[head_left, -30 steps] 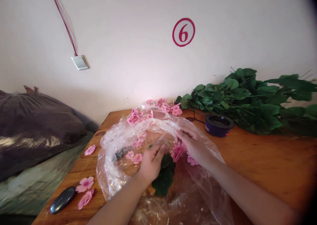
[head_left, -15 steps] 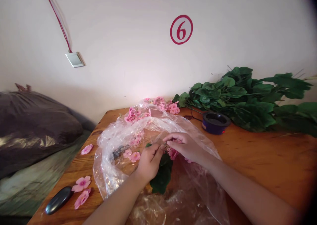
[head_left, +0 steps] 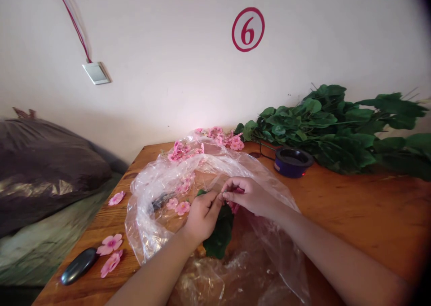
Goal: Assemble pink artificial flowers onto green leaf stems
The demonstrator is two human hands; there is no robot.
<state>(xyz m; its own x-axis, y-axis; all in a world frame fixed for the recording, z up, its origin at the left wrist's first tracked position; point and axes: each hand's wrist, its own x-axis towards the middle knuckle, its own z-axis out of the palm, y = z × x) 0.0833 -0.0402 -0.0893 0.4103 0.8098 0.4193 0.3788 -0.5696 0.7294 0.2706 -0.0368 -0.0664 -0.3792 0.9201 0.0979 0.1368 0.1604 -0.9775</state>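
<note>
My left hand (head_left: 202,216) is closed in a pinch on the stem of an artificial green leaf (head_left: 220,232), whose broad blade hangs down beside it. Fingertips of my right hand (head_left: 244,194) pinch close against my left thumb; what they hold is too small to make out. Behind the right fingers a pink artificial flower (head_left: 235,206) partly shows. Both hands are over the open mouth of a clear plastic bag (head_left: 144,238) spread on the wooden table. Inside it lie more pink flowers (head_left: 182,207), left of my left hand.
A blue round heater-like pot (head_left: 293,162) with a red light and cord stands at right, before a pile of green leaf stems (head_left: 323,122). Loose pink blossoms (head_left: 110,244) and a black oval object (head_left: 79,266) lie at left. A dark sack (head_left: 47,171) sits beyond the table edge.
My right fingers have drawn together into a pinch against the left hand's fingertips. The view has tilted slightly, and the leaf stays in my left hand.
</note>
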